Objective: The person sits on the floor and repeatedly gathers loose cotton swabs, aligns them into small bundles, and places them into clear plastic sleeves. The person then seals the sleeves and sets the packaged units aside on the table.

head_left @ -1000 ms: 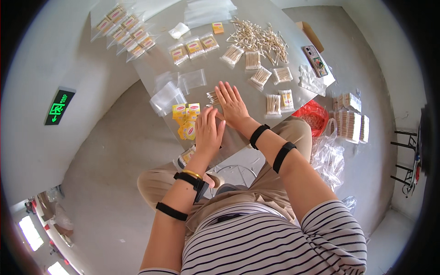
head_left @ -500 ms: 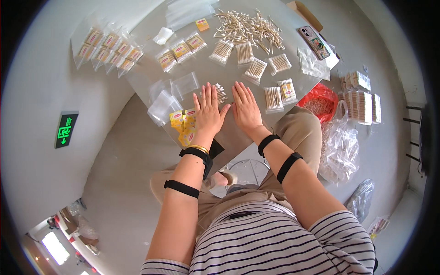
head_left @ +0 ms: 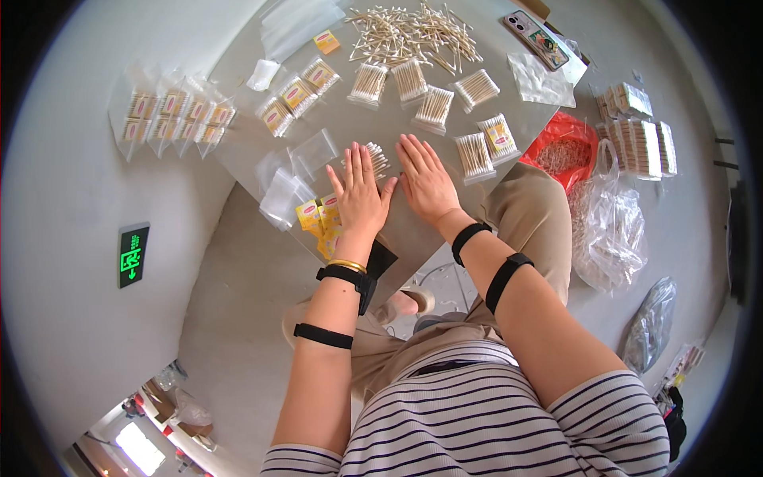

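My left hand [head_left: 362, 200] is stretched flat near the table's front edge, palm down, with its fingers straight. A small bunch of cotton swabs [head_left: 377, 161] shows by its fingertips, partly hidden by them. Yellow printed cards [head_left: 328, 210] lie partly under that hand's outer side. Beside it, my right hand [head_left: 429, 184] also lies flat with fingers extended, holding nothing. To its right rest a clear bag of cotton swabs [head_left: 474, 156] and a bag with a yellow card [head_left: 498, 137]. Empty clear bags [head_left: 286, 191] are spread left of my left hand.
A loose heap of cotton swabs [head_left: 413, 33] covers the table's far side, with several filled bags [head_left: 435, 108] before it. Carded packs [head_left: 297, 96] sit at left. A phone [head_left: 536, 40] lies far right. Beside the table are a red bag [head_left: 566, 147] and stacked packs [head_left: 633, 147].
The whole view has shifted and tilted slightly, so the table's far side sits higher in the picture. Both hands stay flat in nearly the same place on the table.
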The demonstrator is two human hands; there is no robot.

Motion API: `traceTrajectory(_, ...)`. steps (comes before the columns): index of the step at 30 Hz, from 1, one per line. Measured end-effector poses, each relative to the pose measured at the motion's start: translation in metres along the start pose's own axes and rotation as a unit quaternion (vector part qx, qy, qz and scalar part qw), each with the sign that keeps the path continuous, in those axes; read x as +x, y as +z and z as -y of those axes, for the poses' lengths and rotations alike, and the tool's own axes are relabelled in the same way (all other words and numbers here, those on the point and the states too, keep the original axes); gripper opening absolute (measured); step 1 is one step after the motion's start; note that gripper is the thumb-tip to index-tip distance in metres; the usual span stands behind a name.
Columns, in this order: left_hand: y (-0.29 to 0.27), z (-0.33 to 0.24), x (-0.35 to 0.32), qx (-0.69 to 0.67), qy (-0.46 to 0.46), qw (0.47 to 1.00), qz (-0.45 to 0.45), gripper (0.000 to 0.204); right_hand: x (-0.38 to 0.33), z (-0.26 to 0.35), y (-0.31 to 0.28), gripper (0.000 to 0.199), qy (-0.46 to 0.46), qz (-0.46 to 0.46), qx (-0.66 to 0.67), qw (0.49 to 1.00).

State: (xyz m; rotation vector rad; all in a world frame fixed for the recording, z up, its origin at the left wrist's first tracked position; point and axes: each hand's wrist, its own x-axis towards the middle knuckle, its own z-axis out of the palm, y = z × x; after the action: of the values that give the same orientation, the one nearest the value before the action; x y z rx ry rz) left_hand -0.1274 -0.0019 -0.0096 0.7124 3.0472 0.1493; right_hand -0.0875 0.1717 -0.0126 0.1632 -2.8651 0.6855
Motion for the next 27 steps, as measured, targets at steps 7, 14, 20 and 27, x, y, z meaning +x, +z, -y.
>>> traceTrajectory(7,-0.006,0.003,0.000,0.021,0.017,1.000,0.010,0.088,0.000,-0.001,0.002,0.058,-0.002,-0.005,-0.001,1.000)
traceTrajectory(14,-0.011,-0.005,-0.010,0.029,0.017,0.999,0.012,0.086,0.000,0.000,0.002,0.058,-0.003,0.002,-0.027,1.000)
traceTrajectory(20,-0.017,-0.016,-0.014,0.004,-0.005,0.999,0.040,0.085,0.000,0.000,0.001,0.059,0.000,0.007,-0.032,0.999)
traceTrajectory(27,-0.018,-0.012,-0.029,-0.006,-0.006,1.000,0.000,0.088,0.000,-0.001,0.004,0.057,-0.004,-0.006,-0.022,1.000)
